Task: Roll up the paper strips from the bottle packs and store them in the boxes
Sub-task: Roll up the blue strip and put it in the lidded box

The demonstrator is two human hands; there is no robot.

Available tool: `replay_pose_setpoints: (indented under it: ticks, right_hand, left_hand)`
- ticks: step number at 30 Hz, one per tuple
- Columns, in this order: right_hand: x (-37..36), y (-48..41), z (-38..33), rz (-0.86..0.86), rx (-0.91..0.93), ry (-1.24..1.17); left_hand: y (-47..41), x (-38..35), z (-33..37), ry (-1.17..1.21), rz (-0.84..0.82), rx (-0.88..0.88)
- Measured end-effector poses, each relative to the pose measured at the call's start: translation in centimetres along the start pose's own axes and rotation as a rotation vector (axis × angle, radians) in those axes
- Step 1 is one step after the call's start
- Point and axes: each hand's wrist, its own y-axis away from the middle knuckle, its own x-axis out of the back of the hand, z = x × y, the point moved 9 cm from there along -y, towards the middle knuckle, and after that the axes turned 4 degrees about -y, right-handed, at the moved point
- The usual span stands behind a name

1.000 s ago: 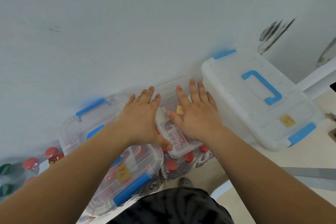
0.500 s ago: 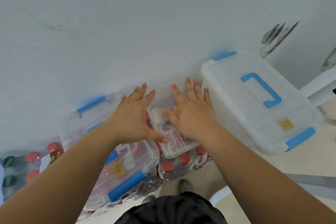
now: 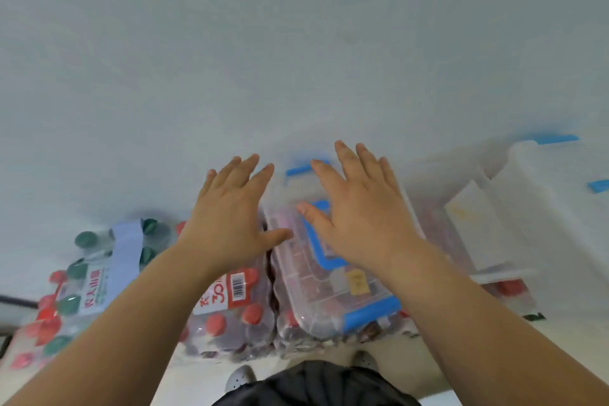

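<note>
My left hand point(image 3: 230, 208) and my right hand point(image 3: 359, 211) are both stretched forward, fingers straight and spread, holding nothing. Under my right hand sits a small clear box point(image 3: 329, 293) with a blue handle and blue latches, resting on a pack of red-capped bottles. My left hand hovers over another bottle pack point(image 3: 230, 316) that carries a red and white paper strip point(image 3: 227, 293) with a barcode. Further left lies a pack of green-capped and red-capped bottles point(image 3: 62, 303) with a pale paper strip point(image 3: 108, 270) across it. Whether my hands touch anything is unclear.
A large white box point(image 3: 543, 224) with blue latches stands at the right against the pale wall point(image 3: 296, 43). My shoes point(image 3: 240, 379) and dark clothing point(image 3: 313, 386) show at the bottom, close to the packs on the light floor.
The view has swung left, bringing the left bottle packs into sight. Both hands left the small open box with the paper in it and now reach over the latched box and the neighbouring pack.
</note>
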Motion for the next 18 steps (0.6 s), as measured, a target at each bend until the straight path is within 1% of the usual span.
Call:
replay_pose_setpoints:
  ticks: [8,11,15,18]
  right_hand:
    - [-7.1,-2.8,-15.8,-0.131,0.052,0.061]
    - [-10.5,-3.7,-20.4,-0.214,0.085,0.08]
    - [-15.3,-5.0,-24.6,-0.336,0.122,0.125]
    - [-17.8,-6.2,-26.6,-0.387,0.143,0.123]
  left_hand:
    - [7.4,-2.4,-17.6,-0.064,-0.096,0.119]
    - [9.9,-4.0,-23.1,-0.071,-0.131,0.164]
    - [12.0,-6.8,-28.8,-0.1,-0.168,0.213]
    - [12.4,-8.5,-31.0,-0.096,-0.181,0.212]
